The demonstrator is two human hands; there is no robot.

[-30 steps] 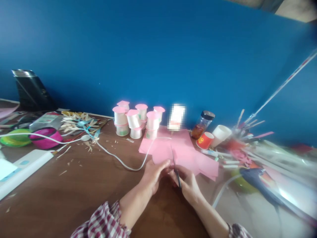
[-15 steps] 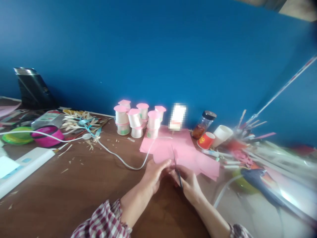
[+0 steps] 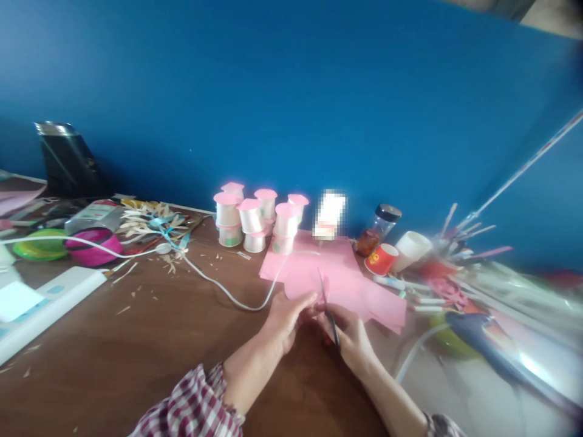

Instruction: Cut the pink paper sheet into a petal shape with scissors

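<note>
My right hand (image 3: 350, 335) is closed around the dark handles of a pair of scissors (image 3: 334, 328), whose blades point away from me. Thumb and fingers pinched, my left hand (image 3: 283, 318) grips a piece of pink paper (image 3: 297, 287) just left of the blades. The two hands almost meet at the fingertips. Beneath and beyond them lie pink paper sheets (image 3: 334, 250) on the brown table. Whether the blades are apart or together is hard to make out.
Behind the sheets stand several white paper cups (image 3: 286, 226) with pink paper tops. A white cable (image 3: 228, 297) curves left of my hands. To the right are a lidded jar (image 3: 378, 229), a red cup (image 3: 381, 259), a white cup (image 3: 412, 250) and a glue gun (image 3: 478, 334). A power strip (image 3: 59, 309) lies left.
The whole view shifts slightly, with objects a little further right. My hands keep nearly the same pose, holding the scissors and the pink paper.
</note>
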